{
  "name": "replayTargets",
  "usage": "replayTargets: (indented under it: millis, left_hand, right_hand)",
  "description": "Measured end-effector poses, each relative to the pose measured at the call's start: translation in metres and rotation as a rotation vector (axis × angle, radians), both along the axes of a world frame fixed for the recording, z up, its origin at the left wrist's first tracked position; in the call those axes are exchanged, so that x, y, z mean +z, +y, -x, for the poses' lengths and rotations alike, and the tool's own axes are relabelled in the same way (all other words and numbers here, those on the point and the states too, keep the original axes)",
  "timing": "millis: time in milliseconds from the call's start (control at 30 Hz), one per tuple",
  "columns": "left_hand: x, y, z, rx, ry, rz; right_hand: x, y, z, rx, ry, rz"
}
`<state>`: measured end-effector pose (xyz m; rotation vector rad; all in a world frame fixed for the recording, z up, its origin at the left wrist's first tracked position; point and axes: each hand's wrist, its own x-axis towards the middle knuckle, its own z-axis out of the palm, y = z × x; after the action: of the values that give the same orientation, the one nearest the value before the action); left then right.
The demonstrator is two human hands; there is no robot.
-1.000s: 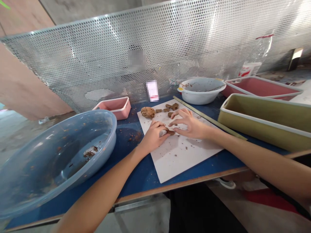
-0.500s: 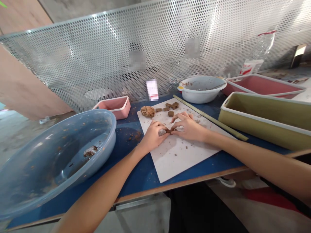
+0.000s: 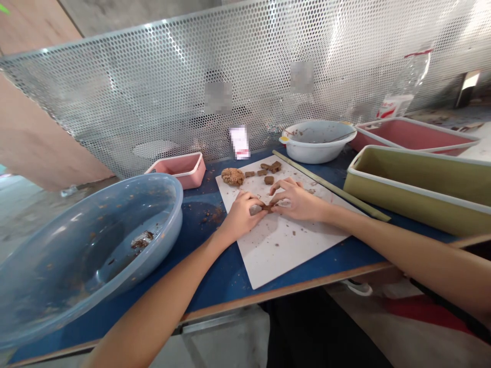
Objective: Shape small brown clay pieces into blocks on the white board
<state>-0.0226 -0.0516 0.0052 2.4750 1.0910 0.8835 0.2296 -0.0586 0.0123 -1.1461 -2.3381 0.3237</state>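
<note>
Between my two hands, just over the middle of the white board point(image 3: 268, 255), is a small brown piece of clay point(image 3: 267, 207). My left hand point(image 3: 242, 213) pinches its left end between thumb and fingers. From the other side, my right hand point(image 3: 293, 201) grips the right end with thumb and forefinger, its other fingers curled above. Much of the piece is hidden by the fingertips. Behind my hands lie a rough lump of clay point(image 3: 232, 176), a small clay block point(image 3: 269, 180) and several other small blocks point(image 3: 271, 166). Crumbs are scattered over the board.
At the left stands a large blue basin point(image 3: 164, 214), with a small pink tray point(image 3: 196, 174) behind it. A bamboo strip point(image 3: 333, 187) crosses the board's right edge. Farther right are a white basin point(image 3: 320, 152), a green planter point(image 3: 406, 191) and a pink planter point(image 3: 418, 134). Perforated metal point(image 3: 172, 102) rises behind.
Both hands stay nearly where they were, still pinching the clay piece. The whole view has shifted very slightly; nothing else has visibly moved.
</note>
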Motion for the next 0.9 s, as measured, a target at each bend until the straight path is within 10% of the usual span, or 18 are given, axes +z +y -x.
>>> replayTargets:
  millis: [900]
  left_hand:
    - [0.0016,-0.0007,-0.0007,-0.009,-0.041,0.03]
  right_hand:
    - [-0.003,0.0003,0.0014,-0.012,0.063,-0.124]
